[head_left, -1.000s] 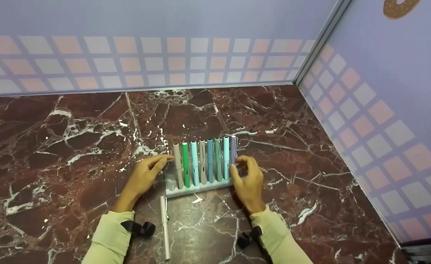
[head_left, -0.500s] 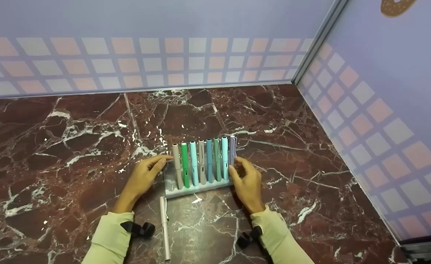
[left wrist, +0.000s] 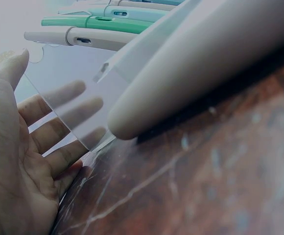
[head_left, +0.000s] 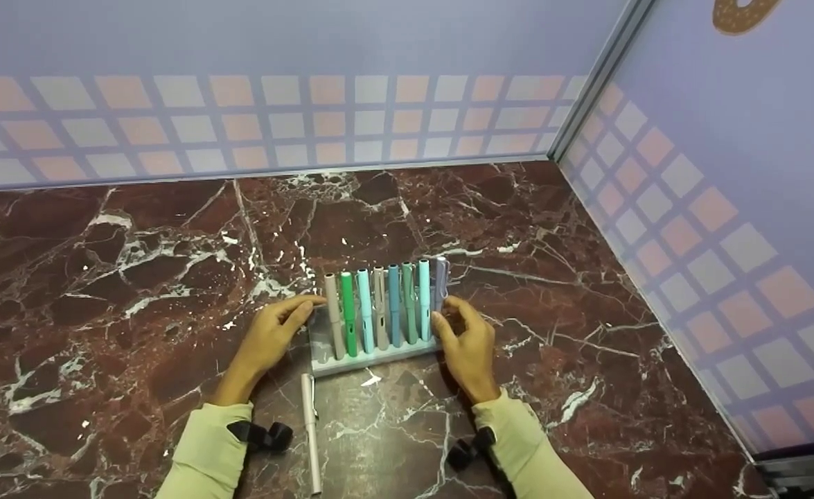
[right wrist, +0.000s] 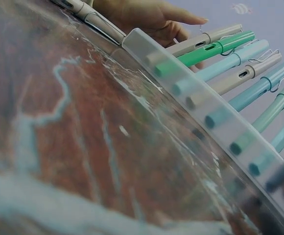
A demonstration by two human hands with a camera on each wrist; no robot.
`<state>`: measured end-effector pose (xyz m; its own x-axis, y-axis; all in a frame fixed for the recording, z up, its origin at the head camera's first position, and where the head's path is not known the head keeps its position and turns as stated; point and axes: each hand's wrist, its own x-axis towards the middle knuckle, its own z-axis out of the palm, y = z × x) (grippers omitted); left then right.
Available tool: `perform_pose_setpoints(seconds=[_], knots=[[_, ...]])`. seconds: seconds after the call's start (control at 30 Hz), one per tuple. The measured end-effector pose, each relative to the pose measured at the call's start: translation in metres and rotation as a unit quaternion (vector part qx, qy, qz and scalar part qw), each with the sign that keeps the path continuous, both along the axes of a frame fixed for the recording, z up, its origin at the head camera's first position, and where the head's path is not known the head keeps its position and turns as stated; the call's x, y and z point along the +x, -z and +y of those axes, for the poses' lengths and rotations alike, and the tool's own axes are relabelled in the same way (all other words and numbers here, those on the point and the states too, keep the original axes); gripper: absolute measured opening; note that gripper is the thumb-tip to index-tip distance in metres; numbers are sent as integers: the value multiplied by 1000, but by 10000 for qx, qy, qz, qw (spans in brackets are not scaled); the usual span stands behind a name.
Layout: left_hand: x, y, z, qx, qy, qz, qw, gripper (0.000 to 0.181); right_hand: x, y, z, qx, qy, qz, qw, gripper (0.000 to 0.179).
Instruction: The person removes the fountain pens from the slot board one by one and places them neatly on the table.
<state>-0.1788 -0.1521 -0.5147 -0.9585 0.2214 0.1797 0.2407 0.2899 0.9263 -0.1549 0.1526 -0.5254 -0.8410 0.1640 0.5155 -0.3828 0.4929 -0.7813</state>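
Note:
A clear pen stand [head_left: 372, 359] holds a row of several capped pens upright, among them a beige pen [head_left: 334, 315], a green pen [head_left: 348, 312] and, at the right end, a purple pen [head_left: 440, 281]. My left hand [head_left: 273, 336] is at the stand's left end. In the left wrist view, its loosely extended fingers [left wrist: 78, 110] show through the clear panel, with the thumb near the panel's edge. My right hand [head_left: 469, 346] grips the right end, its thumb in front beside the purple pen; the right wrist view barely shows it. A loose pale pen [head_left: 312, 436] lies before the stand's left corner.
Everything stands on a dark red marbled tabletop [head_left: 136, 291]. A lilac wall [head_left: 275, 41] with pink and white squares borders the back, and a similar wall [head_left: 746, 138] closes off the right side. Black straps circle both sleeves.
Both hands keep their places at the ends of the pen stand. The head view tilts slightly, and the pens and loose pen stay where they were.

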Motion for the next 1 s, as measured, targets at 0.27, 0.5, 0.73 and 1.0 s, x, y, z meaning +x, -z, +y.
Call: perform_pose_setpoints(seconds=[0.27, 0.5, 0.73, 1.0], knots=[[1, 1, -1, -9, -23, 34, 10000, 26, -8, -4, 9, -544, 155, -97, 9984, 19], [0, 1, 0, -2, -8, 124, 9999, 27, -22, -2, 33, -579, 531, -297, 9965, 20], [-1, 2, 1, -49, 14, 114, 9999, 27, -35, -3, 54, -490, 1138, -282, 9919, 20], [-1, 2, 0, -9, 14, 180, 9998, 26, -36, -2, 57, -405, 1205, -306, 9914, 18]])
